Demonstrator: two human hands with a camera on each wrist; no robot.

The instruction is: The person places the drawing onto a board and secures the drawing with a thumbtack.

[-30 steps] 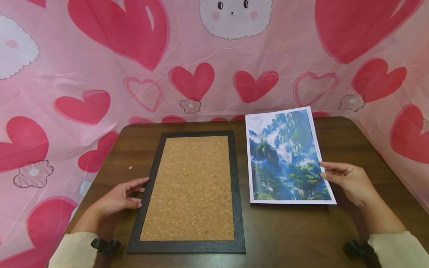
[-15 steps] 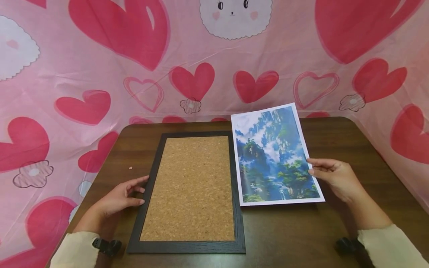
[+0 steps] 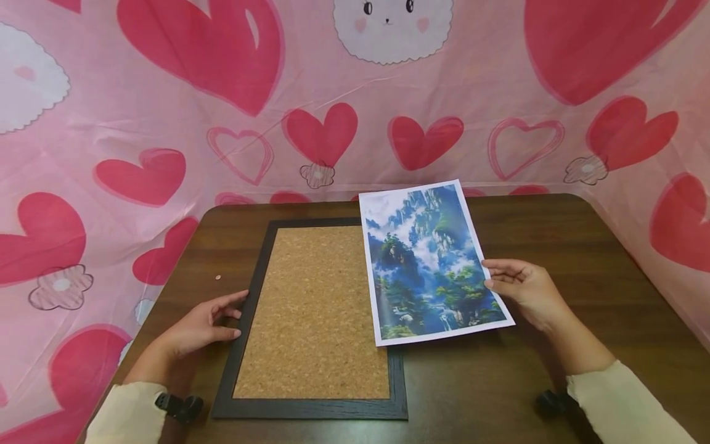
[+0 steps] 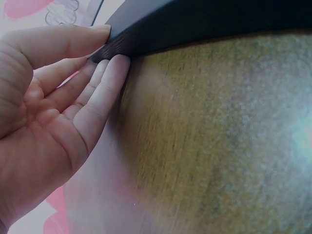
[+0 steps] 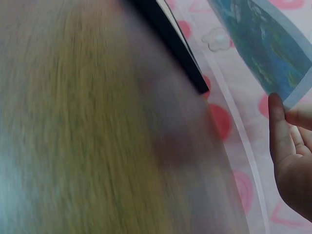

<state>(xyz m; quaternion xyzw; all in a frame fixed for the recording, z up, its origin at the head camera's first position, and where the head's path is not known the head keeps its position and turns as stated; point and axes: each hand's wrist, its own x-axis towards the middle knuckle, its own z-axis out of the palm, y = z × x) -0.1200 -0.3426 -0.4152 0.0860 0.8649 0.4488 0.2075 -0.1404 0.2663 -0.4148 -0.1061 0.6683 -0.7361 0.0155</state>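
A black frame (image 3: 310, 408) with a cork panel (image 3: 310, 308) lies flat on the table. My left hand (image 3: 202, 327) touches the frame's left side with thumb and fingertips; the left wrist view shows those fingertips (image 4: 119, 62) against its outer edge. Between thumb and fingers, my right hand (image 3: 529, 293) pinches the right edge of a printed landscape picture (image 3: 427, 265) with a white border. The print is held over the frame's right side, hiding part of the cork and that border. In the right wrist view, the print (image 5: 268, 44) is raised off the table.
A tiny round piece (image 3: 218, 277) lies on the brown wooden table (image 3: 455, 388), left of the frame. Behind and at both sides hangs a pink cloth (image 3: 377, 92) printed with hearts, close to the table's far edge.
My right hand has carried the print leftward, from beside the frame to above its right side. The left hand stays at the frame's left edge, and the frame has not visibly moved.
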